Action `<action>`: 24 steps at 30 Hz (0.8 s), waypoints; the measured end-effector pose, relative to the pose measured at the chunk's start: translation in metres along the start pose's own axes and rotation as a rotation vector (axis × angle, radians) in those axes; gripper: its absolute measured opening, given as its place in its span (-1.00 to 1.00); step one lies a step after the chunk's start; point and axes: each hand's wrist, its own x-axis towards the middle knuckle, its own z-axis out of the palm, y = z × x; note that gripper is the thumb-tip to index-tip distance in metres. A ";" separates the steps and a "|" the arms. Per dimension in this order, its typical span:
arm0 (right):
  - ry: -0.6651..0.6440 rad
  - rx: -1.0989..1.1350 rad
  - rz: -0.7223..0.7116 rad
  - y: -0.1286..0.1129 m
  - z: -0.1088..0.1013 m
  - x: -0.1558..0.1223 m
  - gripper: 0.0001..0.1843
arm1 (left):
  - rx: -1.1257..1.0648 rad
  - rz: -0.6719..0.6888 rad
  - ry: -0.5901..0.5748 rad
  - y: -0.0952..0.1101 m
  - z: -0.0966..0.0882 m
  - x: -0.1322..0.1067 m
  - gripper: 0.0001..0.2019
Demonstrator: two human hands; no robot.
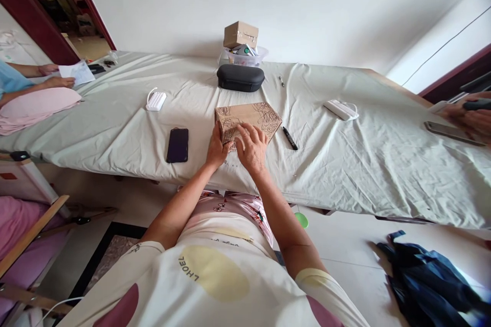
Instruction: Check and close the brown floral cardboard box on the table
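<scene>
Left hand (pixel 217 151) grips the left end of a box (pixel 248 113) lying lengthwise crosswise; right hand (pixel 252 147), fingers loosely spread, rests atop.

Under and ahead of the hands (pixel 253 149), the scribbled box (pixel 247 113) blocks a low path; past it a strip of surface (pixel 310 163) opens before the black case (pixel 241 78). Left of the hands, a gap runs to the phone (pixel 177 145). To their right, a marker (pixel 290 138) lies just beside the box, with wide room beyond it up to a white device (pixel 339 110).
</scene>
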 end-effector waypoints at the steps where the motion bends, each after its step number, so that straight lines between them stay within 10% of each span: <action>1: 0.020 -0.019 0.025 0.010 -0.003 -0.001 -0.57 | -0.012 0.005 -0.004 0.000 0.000 0.000 -0.15; 9: 0.181 -0.047 0.138 0.086 -0.011 -0.014 -0.47 | 0.022 -0.007 -0.008 -0.007 0.001 -0.004 -0.22; 24: 0.164 0.241 0.564 0.116 0.008 -0.036 -0.55 | -0.133 -0.093 0.105 -0.011 -0.001 -0.003 -0.33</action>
